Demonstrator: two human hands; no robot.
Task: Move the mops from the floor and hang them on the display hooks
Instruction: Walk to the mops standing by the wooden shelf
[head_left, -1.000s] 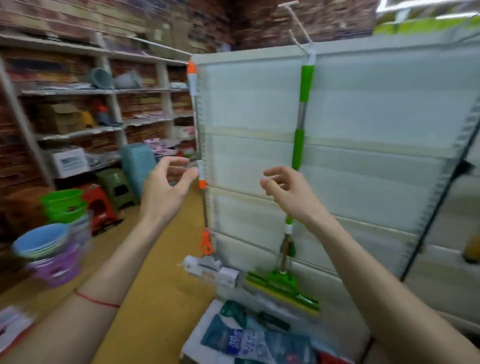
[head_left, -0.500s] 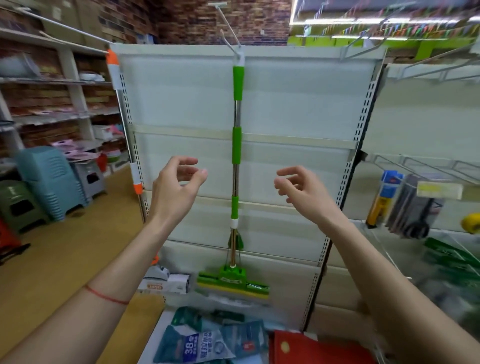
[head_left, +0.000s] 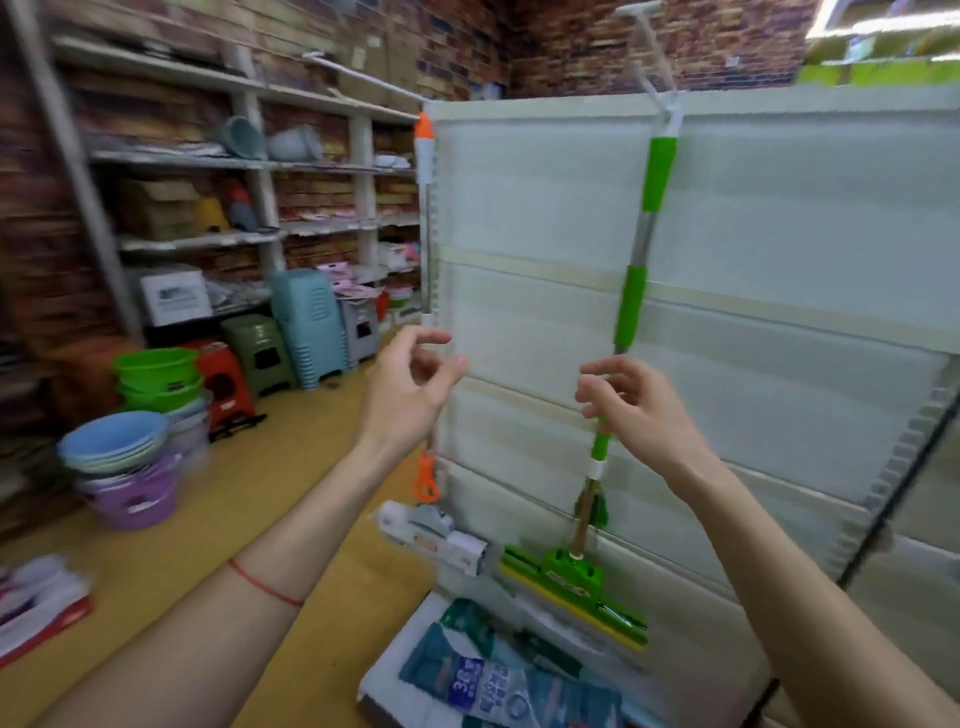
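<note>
A green mop (head_left: 631, 306) hangs upright from a white display hook (head_left: 649, 52) on the pale display panel (head_left: 779, 234); its green and yellow sponge head (head_left: 571, 587) is low against the panel. An orange and white mop (head_left: 425, 156) hangs at the panel's left edge with its grey and white head (head_left: 431, 525) near the floor. My left hand (head_left: 410, 389) is raised with fingers apart, just in front of the orange mop's shaft and holding nothing. My right hand (head_left: 639, 410) has loosely curled fingers overlapping the green shaft; no firm grip shows.
Packaged goods (head_left: 493, 680) lie on the floor at the panel's foot. To the left stand stacked basins (head_left: 119, 457), green buckets (head_left: 156, 374), plastic stools (head_left: 306, 322) and wall shelves (head_left: 208, 161). A yellow floor strip (head_left: 234, 509) runs between them.
The view swung right and then back left. Both hands kept the same raised pose; the right hand now lines up with the green mop's shaft. Both mops stay hanging.
</note>
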